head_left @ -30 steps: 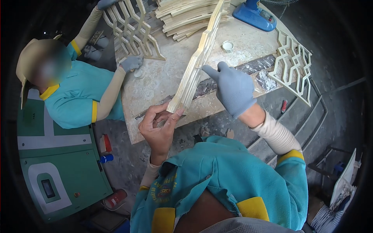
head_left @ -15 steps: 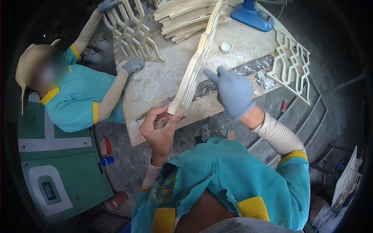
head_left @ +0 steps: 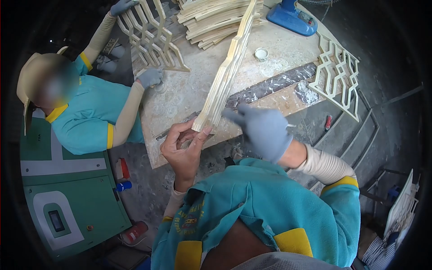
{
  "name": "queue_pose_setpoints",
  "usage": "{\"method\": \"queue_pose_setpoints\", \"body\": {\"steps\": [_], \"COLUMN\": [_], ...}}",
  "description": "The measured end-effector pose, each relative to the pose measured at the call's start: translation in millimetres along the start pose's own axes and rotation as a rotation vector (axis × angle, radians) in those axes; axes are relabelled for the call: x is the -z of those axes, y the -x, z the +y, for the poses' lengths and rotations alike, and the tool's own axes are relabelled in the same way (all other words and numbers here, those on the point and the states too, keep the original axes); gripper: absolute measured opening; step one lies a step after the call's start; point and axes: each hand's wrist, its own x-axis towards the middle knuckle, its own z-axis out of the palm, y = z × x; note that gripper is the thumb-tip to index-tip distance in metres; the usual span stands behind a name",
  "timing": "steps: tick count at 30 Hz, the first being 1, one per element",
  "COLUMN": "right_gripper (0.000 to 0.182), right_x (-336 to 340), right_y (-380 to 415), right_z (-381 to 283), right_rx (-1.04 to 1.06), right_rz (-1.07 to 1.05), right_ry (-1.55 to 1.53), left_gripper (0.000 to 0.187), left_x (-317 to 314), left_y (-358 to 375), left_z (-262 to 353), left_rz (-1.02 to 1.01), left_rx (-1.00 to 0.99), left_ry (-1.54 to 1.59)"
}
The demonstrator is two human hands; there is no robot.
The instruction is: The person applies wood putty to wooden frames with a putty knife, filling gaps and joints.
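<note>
My bare left hand (head_left: pixel 182 150) pinches the near end of a pale wooden lattice panel (head_left: pixel 220 85), seen almost edge-on and slanting up and away over the table. In a grey glove, my right hand (head_left: pixel 265 130) is beside the panel's lower part, its forefinger stretched toward the slatted side and the other fingers curled. A short pale stub (head_left: pixel 290 125) juts out at the back of this hand; what the fingers hold I cannot tell. Beyond the panel, a small round dish of white paste (head_left: pixel 261 54) sits on the worktable (head_left: pixel 180 101).
At left, a co-worker's gloved hands (head_left: pixel 150 78) are on another lattice panel (head_left: pixel 150 42). Stacked wooden pieces (head_left: pixel 207 22) and a blue tool base (head_left: pixel 292 20) are at the back. A lattice panel (head_left: pixel 335 76) overhangs the right edge. A green cabinet (head_left: pixel 76 202) stands lower left.
My right hand has come down along the panel toward its near end. My left hand and the panel have barely shifted. The co-worker's lower hand has moved slightly left.
</note>
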Motion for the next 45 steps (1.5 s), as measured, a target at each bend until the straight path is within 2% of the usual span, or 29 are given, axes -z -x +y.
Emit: {"method": "queue_pose_setpoints", "body": {"steps": [2, 3, 7, 10, 12, 13, 15, 16, 18, 24, 30, 34, 36, 40, 42, 45], "right_gripper": [0.047, 0.042, 0.038, 0.042, 0.048, 0.048, 0.057, 0.057, 0.062, 0.061, 0.054, 0.054, 0.065, 0.061, 0.059, 0.059], "right_x": [0.4, -0.1, -16.6, -12.8, -5.1, -6.7, -12.8, -14.2, -17.0, -34.1, -34.2, -26.6, -31.6, -38.6, -29.8, -17.9], "right_y": [-14.9, -23.6, -20.4, -4.3, 0.6, 0.7, -3.7, -6.9, -13.0, -36.2, -25.0, -41.5, -47.2, -37.6, -37.6, -46.7], "right_z": [19.0, 26.3, 25.5, 0.3, -2.2, 2.9, 20.5, 27.1, 37.1, 52.9, 50.2, 51.4, 49.9, 40.3, 37.1, 34.9], "right_rx": [-0.083, -0.148, -0.144, -0.067, 0.005, 0.005, -0.069, -0.063, -0.087, -0.107, -0.075, -0.102, -0.089, -0.061, -0.093, -0.135], "right_rz": [0.208, 0.177, 0.210, 0.135, -0.060, -0.059, 0.188, 0.190, 0.370, 0.489, 0.409, 0.466, 0.490, 0.432, 0.429, 0.433], "right_ry": [0.055, 0.148, 0.137, 0.088, -0.069, -0.069, -0.098, -0.094, 0.056, 0.301, 0.281, 0.278, 0.237, 0.289, 0.197, 0.270], "left_gripper": [0.027, 0.026, 0.025, 0.024, 0.024, 0.024, 0.024, 0.024, 0.025, 0.025, 0.026, 0.026, 0.026, 0.026, 0.026, 0.027], "left_x": [0.5, 1.0, 1.5, 2.7, 2.4, 2.4, 4.0, 4.1, 3.8, 4.0, 6.2, 6.1, 7.2, 10.6, 10.6, 10.5], "left_y": [0.9, 1.3, 0.5, -0.1, -0.7, -1.2, -1.8, -2.0, -1.3, -2.9, -5.8, -5.2, -4.9, -4.0, -3.2, -1.4], "left_z": [-1.5, -1.8, -1.0, -2.3, -1.5, -1.2, -4.6, -6.2, -6.2, -6.6, -12.9, -9.3, -10.1, -8.5, -7.9, -6.1], "left_rz": [0.005, -0.004, 0.009, 0.024, 0.030, 0.035, 0.045, 0.056, 0.057, 0.042, 0.082, 0.070, 0.069, 0.073, 0.072, 0.067], "left_rx": [0.004, -0.002, -0.003, 0.007, 0.005, 0.001, -0.005, -0.010, -0.001, 0.005, 0.005, 0.002, -0.001, -0.009, -0.007, -0.007], "left_ry": [-0.001, -0.012, -0.016, -0.019, -0.029, -0.038, -0.027, -0.015, -0.001, -0.017, 0.038, 0.047, 0.050, 0.041, 0.035, 0.032]}}
